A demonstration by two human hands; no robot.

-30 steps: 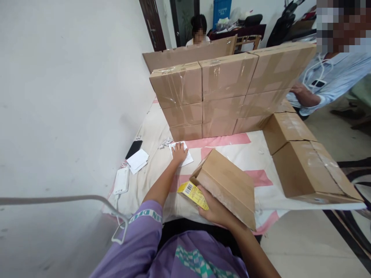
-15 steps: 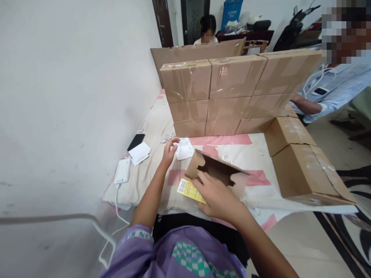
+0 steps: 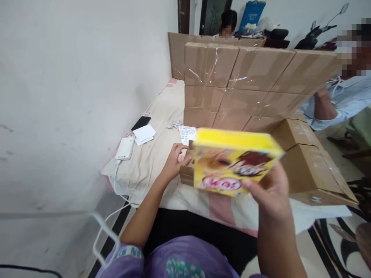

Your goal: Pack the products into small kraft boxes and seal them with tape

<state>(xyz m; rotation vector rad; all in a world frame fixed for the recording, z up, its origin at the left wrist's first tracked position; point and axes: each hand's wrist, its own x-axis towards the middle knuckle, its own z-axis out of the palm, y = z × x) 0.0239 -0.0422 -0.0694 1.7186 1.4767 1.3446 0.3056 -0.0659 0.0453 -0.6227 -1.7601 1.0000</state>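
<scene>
My right hand (image 3: 269, 193) is closed on a yellow product box (image 3: 232, 160), lifted up close to the camera with its printed face toward me. Behind it, a small open cardboard carton (image 3: 187, 173) sits on the cloth-covered table (image 3: 150, 162). My left hand (image 3: 174, 160) has its fingers curled at the carton's left edge, touching it. A white sheet of stickers (image 3: 187, 133) lies just beyond the carton.
A wall of taped cardboard boxes (image 3: 249, 85) stands at the back, with two more boxes (image 3: 307, 162) along the right. A power bank (image 3: 125, 148), white cards (image 3: 144, 134) and a dark phone (image 3: 141, 122) lie at the left. A person in a light blue shirt (image 3: 342, 100) is at the right.
My right hand has pulled the yellow box out of the carton and raised it toward the camera. My left hand left the sticker sheet and came to the carton's edge.
</scene>
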